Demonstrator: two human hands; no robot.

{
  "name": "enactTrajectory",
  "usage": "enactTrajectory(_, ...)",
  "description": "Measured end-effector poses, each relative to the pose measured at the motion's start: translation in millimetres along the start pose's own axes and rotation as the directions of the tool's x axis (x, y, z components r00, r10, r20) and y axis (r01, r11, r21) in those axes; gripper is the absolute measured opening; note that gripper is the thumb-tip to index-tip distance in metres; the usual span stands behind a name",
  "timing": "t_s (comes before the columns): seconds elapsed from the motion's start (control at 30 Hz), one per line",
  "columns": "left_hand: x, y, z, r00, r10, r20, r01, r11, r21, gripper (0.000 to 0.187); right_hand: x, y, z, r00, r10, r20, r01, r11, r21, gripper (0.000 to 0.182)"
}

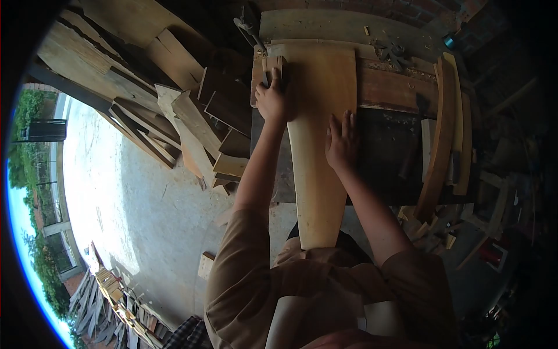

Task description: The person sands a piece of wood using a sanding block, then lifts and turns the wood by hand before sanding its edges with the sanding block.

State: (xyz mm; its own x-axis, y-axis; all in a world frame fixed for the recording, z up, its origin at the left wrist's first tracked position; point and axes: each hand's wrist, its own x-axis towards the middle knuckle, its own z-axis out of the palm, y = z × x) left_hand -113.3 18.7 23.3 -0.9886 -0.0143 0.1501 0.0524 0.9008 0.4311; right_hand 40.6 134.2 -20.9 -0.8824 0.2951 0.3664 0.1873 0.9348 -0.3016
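Observation:
A long pale wooden board [319, 87] lies over the workbench, its narrow end reaching back to my torso. At the board's far left edge, my left hand [271, 100] is closed around a small wooden block [275, 61]. A dark piece shows between the fingers and the block; its kind cannot be made out. My right hand [342, 142] lies flat on the board's right edge, fingers stretched forward, holding nothing.
The dark workbench [378, 145] carries a reddish plank [395, 89], wood shavings and a dark metal tool [393, 53]. Long curved strips [437, 139] stand along its right side. Stacked boards [174, 58] crowd the left. Scrap wood [99, 308] lies on the floor at lower left.

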Motion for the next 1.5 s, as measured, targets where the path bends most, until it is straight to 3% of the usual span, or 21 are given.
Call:
enactTrajectory(0.13,-2.4,-1.7,4.3,0.998,-0.028,-0.050,0.029,1.000,0.011,0.058,-0.8,-0.1,-0.8,1.000,-0.001,0.017,0.001,1.000,-0.002,0.039)
enactTrajectory(0.27,-108.0,-34.1,-23.1,0.994,0.094,0.048,-0.085,0.985,-0.151,0.057,0.7,5.6,4.8,1.000,-0.006,-0.004,0.006,0.999,0.050,0.040)
enactTrajectory(0.37,-206.2,-61.5,-55.6,0.974,0.206,0.094,-0.197,0.976,-0.098,0.060,-3.1,7.8,7.1,1.000,0.007,0.005,-0.007,0.997,0.072,0.041)
enactTrajectory(0.5,-295.2,-76.8,-80.7,0.949,0.210,0.235,-0.191,0.976,-0.100,0.061,-1.8,7.5,7.9,1.000,-0.007,-0.002,0.007,0.999,0.034,0.044)
enactTrajectory(0.6,-297.6,-70.3,-81.2,0.954,0.162,0.253,-0.144,0.986,-0.088,0.059,-1.0,5.6,6.2,1.000,0.010,0.024,-0.011,0.999,0.034,0.045)
enactTrajectory(0.67,-281.8,-62.8,-72.7,0.955,0.218,0.203,-0.219,0.976,-0.016,0.058,1.3,5.5,7.8,1.000,0.009,0.019,-0.009,1.000,0.021,0.045)
enactTrajectory(0.77,-212.3,-40.0,-54.0,0.948,0.275,0.160,-0.276,0.961,-0.014,0.055,-3.7,9.8,12.5,1.000,0.005,0.004,-0.005,1.000,0.021,0.047)
enactTrajectory(0.87,-120.3,-13.2,-15.9,0.976,0.213,0.040,-0.214,0.976,0.029,0.054,-4.1,9.0,9.5,1.000,-0.008,-0.011,0.008,1.000,0.025,0.049)
enactTrajectory(0.9,-90.2,-1.5,-13.8,0.986,0.138,0.091,-0.140,0.990,0.017,0.054,-2.7,8.4,8.2,1.000,0.002,0.004,-0.002,1.000,0.025,0.049)
enactTrajectory(0.97,-49.4,7.7,1.4,0.998,0.062,0.029,-0.063,0.997,0.037,0.054,-2.6,6.1,6.8,1.000,0.018,0.016,-0.018,0.999,0.034,0.048)
enactTrajectory(1.03,-39.6,15.9,0.2,0.993,-0.038,0.108,0.032,0.998,0.053,0.055,-1.4,4.9,4.2,0.999,0.032,0.026,-0.033,0.998,0.045,0.047)
enactTrajectory(1.07,-44.6,14.1,-2.3,0.994,-0.038,0.105,0.033,0.998,0.054,0.055,-1.5,4.5,2.2,0.999,0.031,0.035,-0.032,0.999,0.042,0.047)
enactTrajectory(1.13,-65.5,0.8,-2.9,0.992,0.129,0.006,-0.129,0.991,0.025,0.053,-1.3,6.0,4.7,0.999,0.037,0.037,-0.039,0.998,0.043,0.047)
enactTrajectory(1.17,-81.6,-6.7,-6.3,0.986,0.156,0.054,-0.158,0.987,0.025,0.051,-1.2,8.1,10.2,1.000,0.019,0.015,-0.019,0.999,0.039,0.049)
enactTrajectory(1.23,-128.3,-19.8,-18.3,0.965,0.262,-0.006,-0.262,0.965,0.024,0.052,-2.2,11.2,14.2,1.000,0.016,0.008,-0.016,0.999,0.029,0.050)
enactTrajectory(1.3,-176.6,-33.6,-38.8,0.958,0.271,0.096,-0.275,0.961,0.021,0.055,-0.7,7.9,14.0,0.999,0.038,-0.033,-0.036,0.998,0.053,0.052)
enactTrajectory(1.5,-253.4,-66.4,-63.5,0.957,0.258,0.133,-0.250,0.965,-0.074,0.061,3.0,10.9,25.4,0.996,0.035,-0.085,-0.030,0.997,0.066,0.052)
